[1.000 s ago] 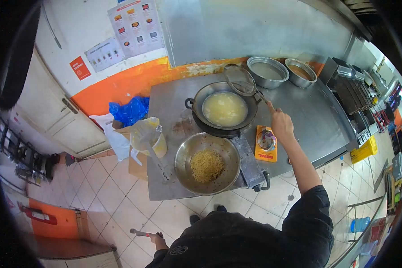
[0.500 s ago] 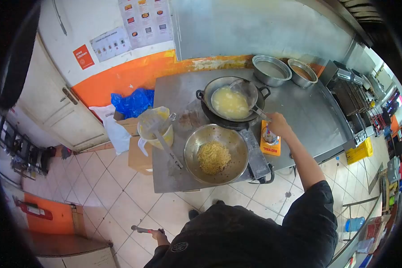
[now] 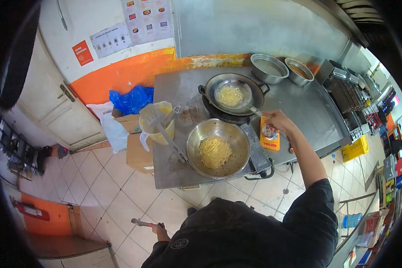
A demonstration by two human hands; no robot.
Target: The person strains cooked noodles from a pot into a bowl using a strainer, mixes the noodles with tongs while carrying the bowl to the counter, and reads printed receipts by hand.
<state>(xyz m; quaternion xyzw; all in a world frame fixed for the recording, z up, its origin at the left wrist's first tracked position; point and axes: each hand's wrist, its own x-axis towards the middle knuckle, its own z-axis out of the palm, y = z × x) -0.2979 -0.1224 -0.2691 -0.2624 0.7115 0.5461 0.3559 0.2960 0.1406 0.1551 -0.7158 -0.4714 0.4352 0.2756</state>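
Observation:
My right hand (image 3: 278,122) is closed round the handle of a metal strainer (image 3: 255,111). Pale noodles (image 3: 230,96) lie in the strainer's basket, which is over the dark wok (image 3: 213,85). Below the wok, a wide steel bowl (image 3: 193,154) contains a heap of yellow noodles (image 3: 215,152). At the lower left, away from the table, my left hand (image 3: 160,230) grips tongs (image 3: 143,223) with a red part near the fingers. An orange box (image 3: 270,142) marked ROYAL lies under and beside my right hand.
A yellowish jug (image 3: 165,132) with utensils stands at the table's (image 3: 169,178) left edge. Two metal pots (image 3: 269,76) stand at the back right, near racks (image 3: 346,94). Cardboard boxes (image 3: 139,154) and a blue bag (image 3: 131,100) are left of the table.
The strainer has come up out of the cloudy liquid in the wok, and its noodles now show clearly. My left hand still holds the tongs low at the left.

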